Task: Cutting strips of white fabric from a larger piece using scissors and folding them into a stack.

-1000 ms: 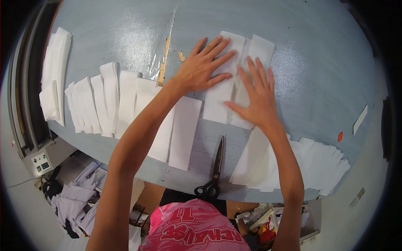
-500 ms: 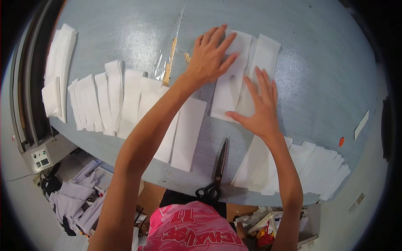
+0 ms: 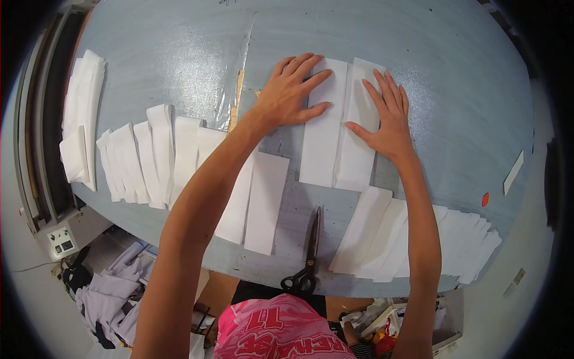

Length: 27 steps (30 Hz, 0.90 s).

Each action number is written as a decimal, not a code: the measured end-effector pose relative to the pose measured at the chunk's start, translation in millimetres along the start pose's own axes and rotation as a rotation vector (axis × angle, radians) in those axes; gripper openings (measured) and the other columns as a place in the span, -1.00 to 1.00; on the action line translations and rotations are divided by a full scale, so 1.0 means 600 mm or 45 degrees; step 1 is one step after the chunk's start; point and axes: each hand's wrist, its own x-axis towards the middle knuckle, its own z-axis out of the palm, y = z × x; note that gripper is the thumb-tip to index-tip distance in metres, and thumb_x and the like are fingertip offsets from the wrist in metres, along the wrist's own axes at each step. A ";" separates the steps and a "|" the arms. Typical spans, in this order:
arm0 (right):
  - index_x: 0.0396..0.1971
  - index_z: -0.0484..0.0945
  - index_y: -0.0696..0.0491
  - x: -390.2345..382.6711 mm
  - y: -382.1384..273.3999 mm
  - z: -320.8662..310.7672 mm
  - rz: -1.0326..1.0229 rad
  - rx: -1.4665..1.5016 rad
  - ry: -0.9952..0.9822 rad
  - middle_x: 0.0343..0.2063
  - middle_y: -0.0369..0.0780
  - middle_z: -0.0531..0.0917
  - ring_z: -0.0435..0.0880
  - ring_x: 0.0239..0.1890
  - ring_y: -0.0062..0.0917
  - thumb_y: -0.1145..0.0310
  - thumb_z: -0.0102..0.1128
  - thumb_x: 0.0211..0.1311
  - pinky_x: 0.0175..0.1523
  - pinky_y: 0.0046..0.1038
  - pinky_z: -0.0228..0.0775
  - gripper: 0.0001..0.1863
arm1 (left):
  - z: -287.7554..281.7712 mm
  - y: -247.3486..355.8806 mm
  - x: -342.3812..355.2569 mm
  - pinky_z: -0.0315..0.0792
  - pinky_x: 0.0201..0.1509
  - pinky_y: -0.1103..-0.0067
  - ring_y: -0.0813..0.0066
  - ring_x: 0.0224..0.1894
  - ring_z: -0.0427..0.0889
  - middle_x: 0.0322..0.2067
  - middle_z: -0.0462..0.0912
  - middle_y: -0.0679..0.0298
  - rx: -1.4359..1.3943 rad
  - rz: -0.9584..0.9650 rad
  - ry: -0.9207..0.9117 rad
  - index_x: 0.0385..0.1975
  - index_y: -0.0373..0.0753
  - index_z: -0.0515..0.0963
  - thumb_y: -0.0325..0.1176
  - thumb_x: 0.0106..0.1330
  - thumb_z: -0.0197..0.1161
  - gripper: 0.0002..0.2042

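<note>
Two white folded fabric strips lie side by side on the blue-grey table, a left strip (image 3: 327, 140) and a right strip (image 3: 359, 158), with a narrow gap between them. My left hand (image 3: 297, 90) rests with fingers spread over the upper left edge of the left strip. On the right strip's upper right part lies my right hand (image 3: 387, 116), flat and open, its thumb stretched toward the gap. Neither hand grips anything. Below the pair, black-handled scissors (image 3: 310, 260) lie with blades closed, pointing away from me.
Overlapping white strips (image 3: 158, 158) fan out on the left, partly behind my left forearm. Another fan of strips (image 3: 371, 230) lies near right. A taller white stack (image 3: 84, 110) sits far left. Torn brown patches (image 3: 234, 116) show at a table seam. An orange piece (image 3: 485, 199) lies right.
The right strip has shifted left and straightened beside the left one. My right hand has moved up and right along it, while my left hand stays at the left strip's upper edge.
</note>
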 end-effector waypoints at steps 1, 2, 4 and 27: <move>0.46 0.33 -0.08 -0.001 -0.003 -0.003 0.006 0.001 -0.002 0.56 -0.21 0.12 -0.05 0.62 -0.24 -0.10 0.50 0.07 0.65 -0.04 -0.28 -0.05 | 0.002 0.001 0.002 0.17 0.48 0.15 0.08 0.41 0.35 0.35 0.42 0.08 -0.005 0.002 -0.005 0.20 -0.14 0.55 0.05 0.29 0.30 -0.45; 0.41 0.39 -0.05 -0.007 -0.005 -0.008 -0.008 -0.015 0.074 0.51 -0.18 0.23 0.08 0.57 -0.23 -0.03 0.51 0.09 0.61 -0.06 -0.15 -0.11 | 0.005 0.004 0.005 0.16 0.49 0.15 0.10 0.43 0.33 0.37 0.40 0.11 -0.012 -0.008 -0.010 0.23 -0.11 0.54 0.07 0.27 0.32 -0.41; 0.36 0.44 -0.02 -0.026 -0.026 -0.018 -0.019 -0.016 0.143 0.45 -0.15 0.33 0.22 0.52 -0.21 0.04 0.53 0.10 0.57 -0.08 -0.01 -0.18 | 0.007 0.003 0.005 0.15 0.49 0.14 0.12 0.44 0.31 0.39 0.38 0.14 -0.019 -0.025 -0.032 0.26 -0.09 0.52 0.09 0.26 0.34 -0.38; 0.09 0.51 0.13 -0.620 -0.547 0.038 1.384 0.619 -0.261 -0.14 0.01 0.65 0.65 -0.13 -0.03 0.37 0.53 0.08 -0.08 -0.12 0.54 -0.44 | -0.002 -0.005 -0.008 0.11 0.48 -0.06 -0.13 0.47 0.16 0.40 0.22 -0.13 0.018 -0.009 -0.205 0.32 -0.13 0.47 0.23 0.23 0.31 -0.25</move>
